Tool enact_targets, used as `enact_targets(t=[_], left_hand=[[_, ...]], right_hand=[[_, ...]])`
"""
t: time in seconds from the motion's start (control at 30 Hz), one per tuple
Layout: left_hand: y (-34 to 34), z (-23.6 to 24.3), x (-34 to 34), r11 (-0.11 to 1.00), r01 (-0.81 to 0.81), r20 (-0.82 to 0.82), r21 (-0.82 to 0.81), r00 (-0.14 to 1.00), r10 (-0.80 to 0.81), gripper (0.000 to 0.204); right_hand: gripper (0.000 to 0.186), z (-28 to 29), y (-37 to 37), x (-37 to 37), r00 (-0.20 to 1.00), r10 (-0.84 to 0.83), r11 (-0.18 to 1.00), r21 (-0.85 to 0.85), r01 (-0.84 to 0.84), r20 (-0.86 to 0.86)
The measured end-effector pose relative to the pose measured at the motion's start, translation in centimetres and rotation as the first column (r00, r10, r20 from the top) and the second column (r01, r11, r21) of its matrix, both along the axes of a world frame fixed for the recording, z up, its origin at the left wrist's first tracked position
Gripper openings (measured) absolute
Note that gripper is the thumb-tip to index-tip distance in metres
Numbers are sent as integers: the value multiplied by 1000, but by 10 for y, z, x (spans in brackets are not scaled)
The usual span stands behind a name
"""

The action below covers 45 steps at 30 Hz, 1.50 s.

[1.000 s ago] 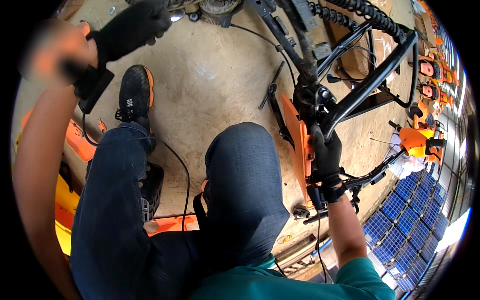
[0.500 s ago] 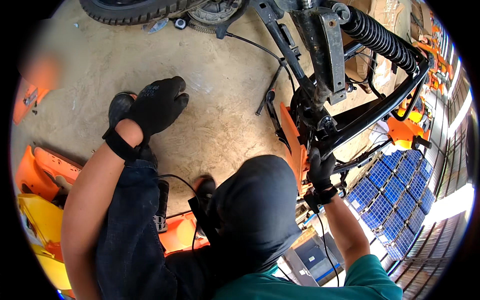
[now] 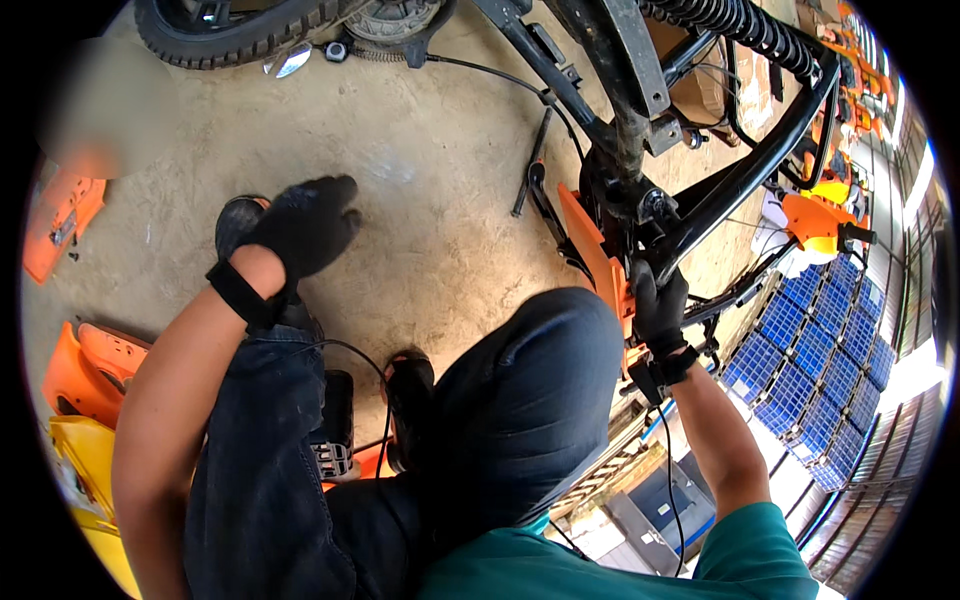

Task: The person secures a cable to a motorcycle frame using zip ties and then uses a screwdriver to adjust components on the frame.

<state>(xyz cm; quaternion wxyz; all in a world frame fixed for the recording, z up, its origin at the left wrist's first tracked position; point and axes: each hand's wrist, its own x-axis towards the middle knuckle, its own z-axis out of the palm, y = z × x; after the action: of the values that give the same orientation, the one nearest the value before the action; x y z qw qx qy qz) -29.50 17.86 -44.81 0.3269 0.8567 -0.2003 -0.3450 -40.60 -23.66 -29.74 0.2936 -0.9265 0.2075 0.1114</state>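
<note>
My left hand [image 3: 308, 232], in a black glove, hangs past my left knee above my shoe, over the concrete floor. Its fingers are curled and the thumb stands a little off them; the palm side is hidden. My right hand [image 3: 658, 310], gloved too, is closed at the lower joint of a black motorcycle frame [image 3: 722, 210], beside an orange body panel [image 3: 598, 255]. The frame partly covers its fingertips, so the exact spot it grips is hard to make out. A black coil-spring shock absorber [image 3: 740, 35] runs along the upper part of the frame.
A wheel with a knobbly tyre [image 3: 250, 45] lies at the far left, joined by a black cable [image 3: 490, 68] toward the frame. Orange panels [image 3: 75, 375] and yellow panels [image 3: 95, 455] lie at left. Blue crates [image 3: 810, 370] are stacked at right. A thin cable hangs from each wrist.
My view has shifted, so the frame and wheel sit higher in the picture. My right hand stays at the frame joint. The left hand's fingers look slightly less tightly curled.
</note>
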Motion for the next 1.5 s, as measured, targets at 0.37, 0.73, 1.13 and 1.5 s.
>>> enact_targets(t=[0.37,0.73,1.13,1.5], left_hand=[[-7,-14,-24,978,148,-64,150,988,-139,31],[-12,-15,-21,948,231,-109,218,971,-211,35],[-16,-19,-25,951,223,-131,215,971,-198,36],[-18,-21,-28,952,259,-96,160,964,-246,34]], right_hand=[[28,-5,1,-4,996,-15,999,-40,19,83],[34,-8,-3,-9,996,-16,999,47,12,90],[34,-4,5,-6,996,-43,999,21,41,83],[33,-3,0,-6,998,-17,999,-26,19,58]])
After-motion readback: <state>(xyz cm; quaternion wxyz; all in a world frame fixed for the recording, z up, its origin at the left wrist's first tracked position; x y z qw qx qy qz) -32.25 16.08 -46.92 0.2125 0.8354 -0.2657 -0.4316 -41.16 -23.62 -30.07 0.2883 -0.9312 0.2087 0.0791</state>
